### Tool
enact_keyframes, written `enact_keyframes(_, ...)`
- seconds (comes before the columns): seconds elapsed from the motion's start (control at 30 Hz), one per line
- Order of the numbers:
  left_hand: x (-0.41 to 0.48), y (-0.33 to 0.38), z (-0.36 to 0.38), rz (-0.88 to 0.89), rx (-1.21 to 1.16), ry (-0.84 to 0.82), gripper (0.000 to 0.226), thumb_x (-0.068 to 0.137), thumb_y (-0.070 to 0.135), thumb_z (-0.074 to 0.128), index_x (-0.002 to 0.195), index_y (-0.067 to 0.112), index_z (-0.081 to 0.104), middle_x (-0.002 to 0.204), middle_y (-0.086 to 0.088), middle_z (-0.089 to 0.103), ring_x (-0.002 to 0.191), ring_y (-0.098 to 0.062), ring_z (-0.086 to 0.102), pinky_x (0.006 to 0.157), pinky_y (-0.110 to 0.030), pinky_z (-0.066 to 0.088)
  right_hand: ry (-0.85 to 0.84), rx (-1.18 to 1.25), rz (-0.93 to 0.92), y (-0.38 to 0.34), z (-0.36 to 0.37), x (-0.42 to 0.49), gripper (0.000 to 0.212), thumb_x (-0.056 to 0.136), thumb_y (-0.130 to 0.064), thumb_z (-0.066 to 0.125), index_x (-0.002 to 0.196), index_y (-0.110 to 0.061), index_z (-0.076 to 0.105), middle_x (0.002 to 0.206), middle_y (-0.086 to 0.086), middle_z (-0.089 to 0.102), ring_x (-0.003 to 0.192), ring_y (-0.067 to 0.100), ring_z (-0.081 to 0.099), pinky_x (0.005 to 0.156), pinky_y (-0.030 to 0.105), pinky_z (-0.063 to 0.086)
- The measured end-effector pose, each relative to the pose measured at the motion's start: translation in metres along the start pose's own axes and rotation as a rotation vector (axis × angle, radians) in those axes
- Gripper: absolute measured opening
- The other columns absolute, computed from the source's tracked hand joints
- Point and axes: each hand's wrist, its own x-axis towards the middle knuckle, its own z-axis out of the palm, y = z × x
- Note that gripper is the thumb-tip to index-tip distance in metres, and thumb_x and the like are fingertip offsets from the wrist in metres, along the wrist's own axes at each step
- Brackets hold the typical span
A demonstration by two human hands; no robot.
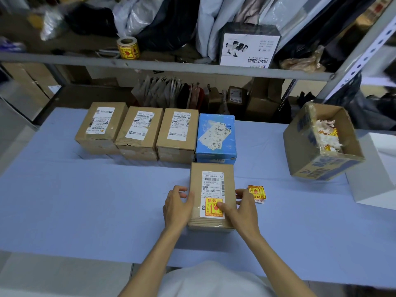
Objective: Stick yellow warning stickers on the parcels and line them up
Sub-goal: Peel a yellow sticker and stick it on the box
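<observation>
A brown cardboard parcel lies in front of me on the blue table. A yellow warning sticker sits on the lower part of its white label. My right hand presses a thumb onto that sticker while its fingers rest on the parcel's right edge. My left hand holds the parcel's left side. A small pile of loose yellow stickers lies just right of the parcel. Behind stand three brown parcels and a blue parcel in a row.
An open cardboard box with sticker backing scraps stands at the right, next to a white block. A roll of yellow stickers sits on the shelf above, near a white scanner box. Bags and cartons fill the shelving behind.
</observation>
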Motion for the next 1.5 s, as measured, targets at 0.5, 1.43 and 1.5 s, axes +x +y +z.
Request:
enact_keyframes(0.5,-0.021,0.073,-0.020,0.248,-0.374,-0.108,0.015,0.077,0.004,0.075,0.080,0.016,0.068,0.079,0.002,0.072,0.075,-0.007,0.070,0.067,-0.017,0.056,0.004,0.183,-0.433,-0.082,-0.021,-0.006,0.005,0.081,-0.013,0.074,0.085,-0.015,0.072,0.080,-0.005,0.071,0.076,0.005,0.066,0.068,0.015,0.053)
enact_keyframes(1.43,0.014,0.118,-0.007,0.329,-0.351,-0.384,0.005,0.081,0.018,0.074,0.085,0.015,0.074,0.079,0.001,0.075,0.078,-0.011,0.071,0.079,-0.029,0.058,0.098,0.355,-0.293,-0.085,-0.056,0.017,0.007,0.080,-0.005,0.072,0.082,-0.010,0.076,0.067,0.000,0.073,0.063,0.014,0.069,0.063,0.025,0.057)
enact_keyframes(1.5,0.016,0.126,0.003,0.356,-0.334,-0.364,0.002,0.079,0.018,0.076,0.080,0.016,0.075,0.075,0.002,0.074,0.075,-0.011,0.071,0.078,-0.031,0.058,0.182,0.381,-0.270,-0.086,-0.061,0.019,0.014,0.075,0.002,0.072,0.072,-0.012,0.072,0.061,0.001,0.070,0.059,0.013,0.068,0.059,0.021,0.053)
